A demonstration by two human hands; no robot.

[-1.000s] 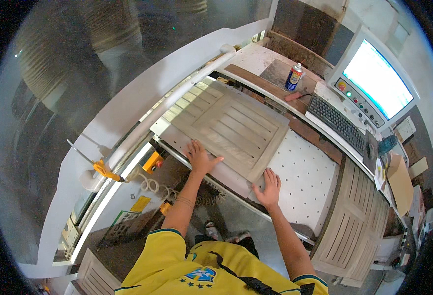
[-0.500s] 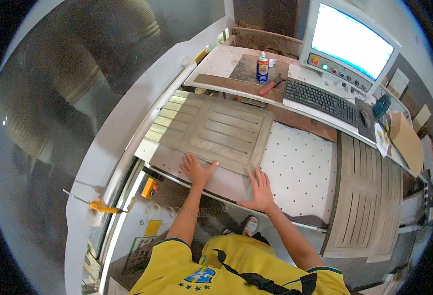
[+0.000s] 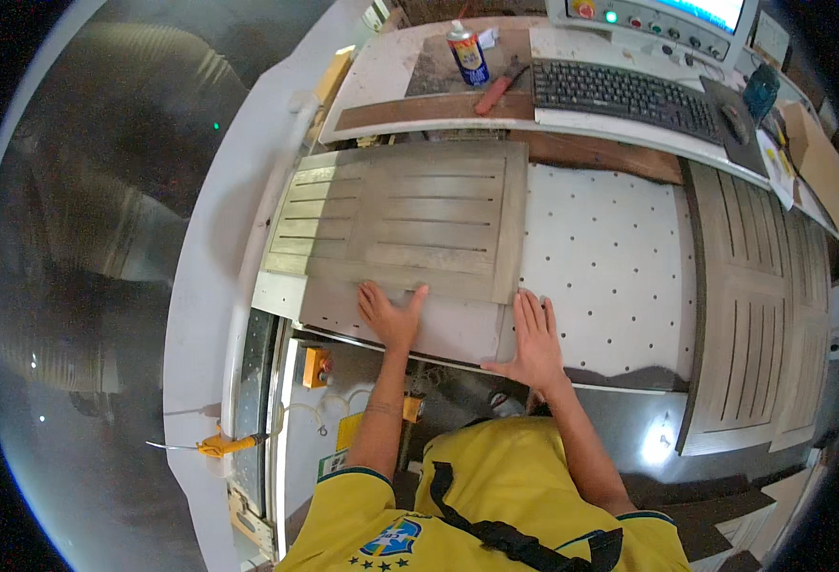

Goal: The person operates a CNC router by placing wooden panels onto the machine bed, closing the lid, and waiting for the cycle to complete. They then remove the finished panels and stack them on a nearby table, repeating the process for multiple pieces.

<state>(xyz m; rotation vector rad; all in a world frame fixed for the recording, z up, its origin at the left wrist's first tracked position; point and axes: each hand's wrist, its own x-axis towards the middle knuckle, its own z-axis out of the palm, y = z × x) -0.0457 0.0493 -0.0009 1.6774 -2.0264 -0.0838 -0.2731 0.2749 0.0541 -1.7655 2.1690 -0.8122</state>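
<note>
A grey-brown wood-grain slotted panel (image 3: 372, 253) lies flat on the machine bed, its left end reaching under the white machine cover. My left hand (image 3: 393, 316) is open at the panel's near edge, fingertips touching it and thumb spread to the right. At the near right corner, my right hand (image 3: 536, 345) lies open, its fingers stretched forward beside the panel's edge and its thumb out to the left. Neither hand is wrapped round anything.
A white board with holes (image 3: 605, 257) adjoins the panel's right side. Further right stand more slotted panels (image 3: 748, 324). Beyond, a shelf holds a spray can (image 3: 469, 55), a red-handled tool (image 3: 495, 93), a keyboard (image 3: 624, 98) and a mouse (image 3: 736, 121). An orange air gun (image 3: 229, 444) hangs at left.
My view has shifted and turned, so the shelf and screen sit higher in it. Both hands stay by the panel's near edge, and my right fingers are closer together.
</note>
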